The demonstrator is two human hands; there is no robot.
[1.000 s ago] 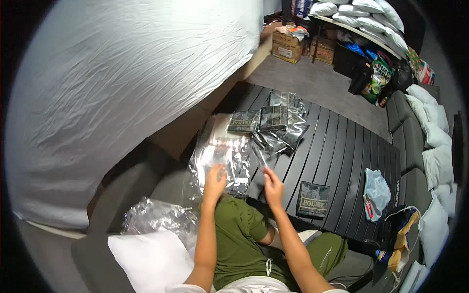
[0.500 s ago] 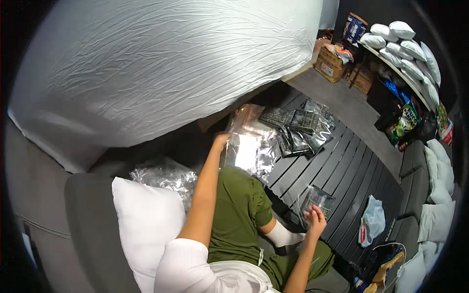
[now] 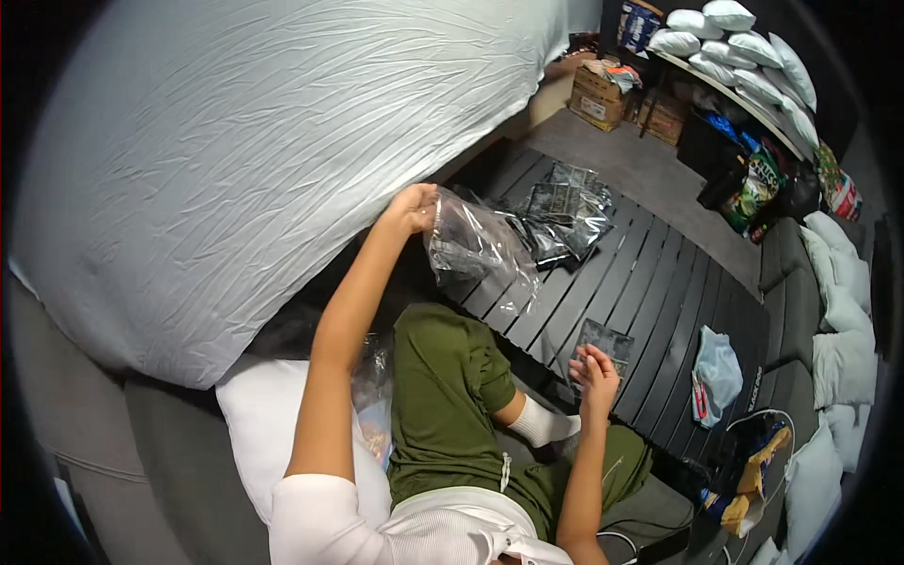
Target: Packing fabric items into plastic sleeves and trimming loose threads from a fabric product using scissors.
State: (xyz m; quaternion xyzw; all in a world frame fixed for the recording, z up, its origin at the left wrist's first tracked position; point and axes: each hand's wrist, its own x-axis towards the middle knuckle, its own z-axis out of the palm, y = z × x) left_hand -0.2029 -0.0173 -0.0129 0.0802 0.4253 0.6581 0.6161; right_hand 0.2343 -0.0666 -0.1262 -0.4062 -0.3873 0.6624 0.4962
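Observation:
Raised beside the hanging pale sheet, my left hand (image 3: 412,208) is closed on the upper edge of a clear plastic bag (image 3: 480,247), which hangs loose over the slatted table's near end. My right hand (image 3: 595,369) pinches a small, flat, dark packet in clear film (image 3: 603,345) above the table's front edge. Whether the packet also rests on the slats, I cannot tell. Several black, glossy wrapped packets (image 3: 568,215) lie heaped on the table just past the clear bag.
Dark slats form the low table (image 3: 650,311). A light blue bag with a red-handled tool (image 3: 718,377) lies on its right part. The pale sheet (image 3: 311,141) hangs at the left. White pillows (image 3: 843,367) line the sofa. Cardboard boxes (image 3: 598,99) stand at the back.
My left hand has moved up and lifted the clear bag off the near end of the table. My right hand still holds the small packet. The whole view has shifted slightly.

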